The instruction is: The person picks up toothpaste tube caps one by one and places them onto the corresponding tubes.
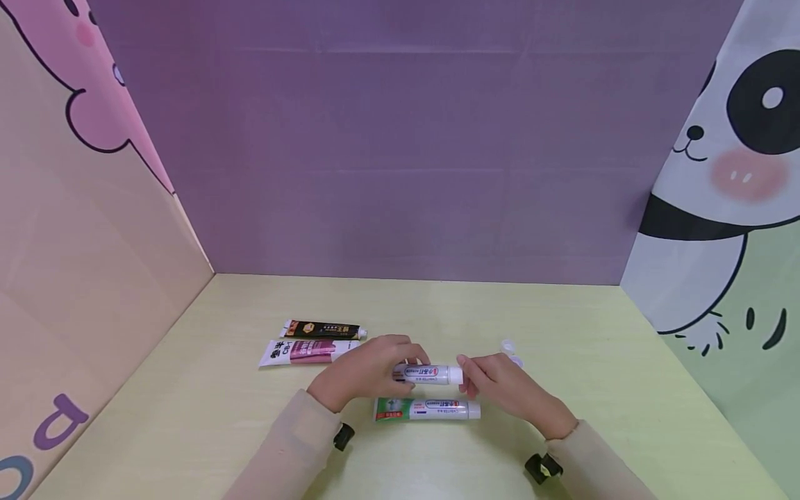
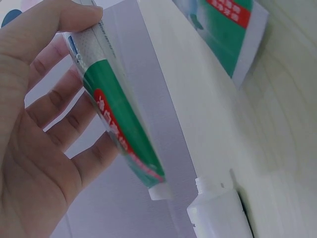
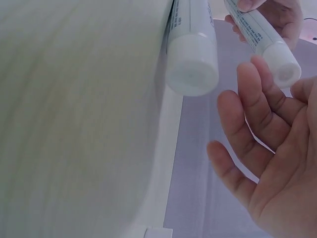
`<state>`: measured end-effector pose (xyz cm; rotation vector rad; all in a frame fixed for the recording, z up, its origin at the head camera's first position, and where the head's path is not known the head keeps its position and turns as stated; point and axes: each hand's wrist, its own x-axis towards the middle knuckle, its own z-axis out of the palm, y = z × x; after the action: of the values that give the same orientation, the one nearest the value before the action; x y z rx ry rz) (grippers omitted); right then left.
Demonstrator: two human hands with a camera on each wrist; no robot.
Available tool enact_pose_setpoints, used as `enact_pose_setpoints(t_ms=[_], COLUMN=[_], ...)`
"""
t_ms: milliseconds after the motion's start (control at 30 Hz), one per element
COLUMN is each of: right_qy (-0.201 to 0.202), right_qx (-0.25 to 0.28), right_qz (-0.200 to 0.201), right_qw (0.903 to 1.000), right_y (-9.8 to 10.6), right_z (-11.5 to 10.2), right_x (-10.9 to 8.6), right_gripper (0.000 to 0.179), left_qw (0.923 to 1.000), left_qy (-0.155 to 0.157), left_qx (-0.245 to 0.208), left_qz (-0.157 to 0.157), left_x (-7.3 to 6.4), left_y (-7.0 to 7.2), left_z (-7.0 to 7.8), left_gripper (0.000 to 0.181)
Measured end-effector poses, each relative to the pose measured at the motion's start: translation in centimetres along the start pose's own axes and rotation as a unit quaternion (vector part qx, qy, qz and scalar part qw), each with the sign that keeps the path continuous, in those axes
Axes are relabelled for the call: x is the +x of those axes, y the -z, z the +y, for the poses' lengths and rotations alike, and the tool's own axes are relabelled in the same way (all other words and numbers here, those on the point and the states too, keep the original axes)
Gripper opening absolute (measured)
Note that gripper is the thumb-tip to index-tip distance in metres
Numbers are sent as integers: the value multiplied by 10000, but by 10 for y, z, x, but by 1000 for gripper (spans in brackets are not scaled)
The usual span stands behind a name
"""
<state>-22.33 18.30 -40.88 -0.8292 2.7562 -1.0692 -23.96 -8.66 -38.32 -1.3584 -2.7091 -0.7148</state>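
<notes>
My left hand (image 1: pixel 371 371) grips a white and green toothpaste tube (image 1: pixel 426 375), its thumb and fingers on opposite sides in the left wrist view. The tube's white cap (image 3: pixel 282 64) points right. Beside that cap is my right hand (image 1: pixel 509 385), fingers loosely bent around the cap's end, which shows uncovered in the right wrist view. A similar green and white toothpaste tube (image 1: pixel 437 409) lies just in front, cap to the right. Behind the left hand lies a white and purple tube (image 1: pixel 312 352), its bare nozzle (image 2: pixel 200 186) showing in the left wrist view.
A black toothpaste tube (image 1: pixel 321 330) lies behind the purple one. Small white round pieces (image 1: pixel 508 345), resembling caps, lie behind the right hand, partly hidden. A purple panel (image 1: pixel 412 153) closes the back of the pale table (image 1: pixel 187 417); printed walls stand left and right.
</notes>
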Motion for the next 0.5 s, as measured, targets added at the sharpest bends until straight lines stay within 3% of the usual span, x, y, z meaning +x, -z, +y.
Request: enact_pose_setpoints(t_ms=[233,433,500], right_qy=[-1,302,378], right_qx=[-27,-92,98], right_qz=[37,114,126], right_qw=[10000,9994,9992], right_y=[2,4,4], right_z=[2,3,2], right_x=[-2,-6,-8], right_gripper=[58,29,32], left_qw=[10000,10000,10000], left_qy=[-43,-22,-21], left_qx=[-47,-29,-24], left_qz=[2,-42,-27], left_x=[0,0,-1], left_y=[1,1,1], left_z=[1,-1,-1], left_gripper=[32,31,31])
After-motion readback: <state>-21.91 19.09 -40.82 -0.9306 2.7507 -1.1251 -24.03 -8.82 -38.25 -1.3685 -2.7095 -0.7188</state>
